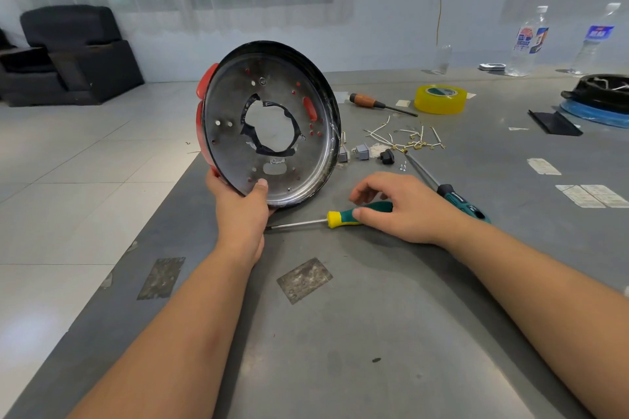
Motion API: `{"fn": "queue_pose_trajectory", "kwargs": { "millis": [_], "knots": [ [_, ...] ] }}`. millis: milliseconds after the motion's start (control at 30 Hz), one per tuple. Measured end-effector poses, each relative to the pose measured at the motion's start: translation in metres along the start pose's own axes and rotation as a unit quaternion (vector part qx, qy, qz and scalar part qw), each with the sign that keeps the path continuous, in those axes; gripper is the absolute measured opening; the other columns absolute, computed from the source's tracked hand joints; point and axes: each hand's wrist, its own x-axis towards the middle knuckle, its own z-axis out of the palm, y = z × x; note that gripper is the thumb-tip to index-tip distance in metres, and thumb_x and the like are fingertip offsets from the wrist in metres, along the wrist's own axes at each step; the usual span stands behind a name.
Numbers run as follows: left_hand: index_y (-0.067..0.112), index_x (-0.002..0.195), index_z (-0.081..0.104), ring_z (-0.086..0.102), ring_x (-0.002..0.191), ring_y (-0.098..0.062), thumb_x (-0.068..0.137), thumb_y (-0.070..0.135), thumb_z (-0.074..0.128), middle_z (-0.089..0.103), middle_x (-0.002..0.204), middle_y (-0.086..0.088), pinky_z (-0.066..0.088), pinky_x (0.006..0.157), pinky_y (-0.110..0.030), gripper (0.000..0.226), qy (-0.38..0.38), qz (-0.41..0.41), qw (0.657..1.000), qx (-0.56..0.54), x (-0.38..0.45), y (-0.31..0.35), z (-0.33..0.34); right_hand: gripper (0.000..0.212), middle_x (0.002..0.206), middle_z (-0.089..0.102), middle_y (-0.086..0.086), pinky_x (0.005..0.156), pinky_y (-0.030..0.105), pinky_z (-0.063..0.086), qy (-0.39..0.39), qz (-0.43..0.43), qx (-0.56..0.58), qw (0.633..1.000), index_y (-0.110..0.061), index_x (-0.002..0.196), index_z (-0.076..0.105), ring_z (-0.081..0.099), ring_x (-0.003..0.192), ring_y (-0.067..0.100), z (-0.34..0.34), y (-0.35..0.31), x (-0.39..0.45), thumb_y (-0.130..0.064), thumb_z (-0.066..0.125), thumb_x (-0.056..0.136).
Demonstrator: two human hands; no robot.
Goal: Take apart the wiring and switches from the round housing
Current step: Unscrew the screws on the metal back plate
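Round black-and-red metal housing [269, 122], tilted on edge on grey tabletop [340, 333], gripped at lower rim by left hand [241, 211]. Just right of it, green-and-yellow-handled screwdriver [343, 216] touched by right hand [398, 207], fingers loosely curled. Loose white wires [405, 138] beyond.

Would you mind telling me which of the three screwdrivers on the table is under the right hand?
The yellow-and-green-handled screwdriver; the right hand covers its handle. The dark teal one lies beyond it, the wooden-handled one farther back.

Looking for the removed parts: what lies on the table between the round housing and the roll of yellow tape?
In the head view, loose white wires, small grey switches and a wooden-handled screwdriver lie between the housing and the tape.
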Motion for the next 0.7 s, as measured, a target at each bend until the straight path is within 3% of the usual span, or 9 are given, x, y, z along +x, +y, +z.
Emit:
{"fn": "queue_pose_trajectory", "kwargs": {
  "millis": [67, 167, 300, 500, 700],
  "knots": [
    [0.032, 0.151, 0.03, 0.062, 0.121, -0.017, 0.1, 0.0, 0.062, 0.057, 0.132, 0.01, 0.061, 0.087, -0.038, 0.068, -0.001, 0.0, 1.0, 0.004, 0.001, 0.0, 0.0, 0.02, 0.101, 0.066, -0.014, 0.081, 0.009, 0.043, 0.033, -0.008, -0.003, 0.999, -0.025, 0.107, 0.069, 0.059, 0.096, -0.003, 0.003, -0.008, 0.01, -0.038, 0.067, 0.093],
    [0.031, 0.15, 0.03, 0.064, 0.12, -0.017, 0.1, 0.001, 0.063, 0.06, 0.127, 0.012, 0.058, 0.101, -0.047, 0.067, -0.003, 0.0, 1.0, 0.002, 0.001, -0.001, 0.0, 0.014, 0.094, 0.068, -0.009, 0.083, 0.021, 0.048, 0.039, -0.028, -0.013, 0.999, -0.021, 0.1, 0.07, 0.061, 0.09, 0.003, 0.012, -0.025, 0.03, -0.032, 0.067, 0.093],
    [0.03, 0.146, 0.032, 0.066, 0.118, -0.019, 0.099, 0.001, 0.063, 0.063, 0.123, 0.01, 0.061, 0.092, -0.042, 0.062, -0.004, -0.006, 1.0, -0.002, 0.001, -0.001, 0.001, 0.017, 0.095, 0.068, -0.005, 0.089, 0.037, 0.052, 0.029, -0.005, -0.045, 0.999, -0.021, 0.099, 0.069, 0.063, 0.094, 0.013, 0.031, -0.045, 0.062, -0.036, 0.065, 0.092],
    [0.027, 0.146, 0.033, 0.069, 0.115, -0.022, 0.098, 0.0, 0.063, 0.066, 0.124, 0.003, 0.058, 0.101, -0.053, 0.063, -0.003, 0.004, 1.0, 0.007, 0.003, -0.003, 0.001, 0.026, 0.094, 0.066, -0.003, 0.087, 0.04, 0.044, 0.062, 0.076, -0.144, 0.985, -0.028, 0.089, 0.064, 0.06, 0.097, 0.024, 0.063, -0.062, 0.092, -0.053, 0.057, 0.089],
    [0.027, 0.147, 0.032, 0.069, 0.116, -0.023, 0.098, 0.0, 0.064, 0.065, 0.128, 0.001, 0.058, 0.101, -0.053, 0.065, -0.005, 0.009, 1.0, 0.008, 0.003, -0.004, 0.001, 0.02, 0.093, 0.068, 0.001, 0.092, 0.044, 0.045, 0.097, 0.086, -0.142, 0.981, -0.021, 0.091, 0.067, 0.062, 0.095, 0.027, 0.072, -0.066, 0.093, -0.037, 0.056, 0.088]
  ]
}}
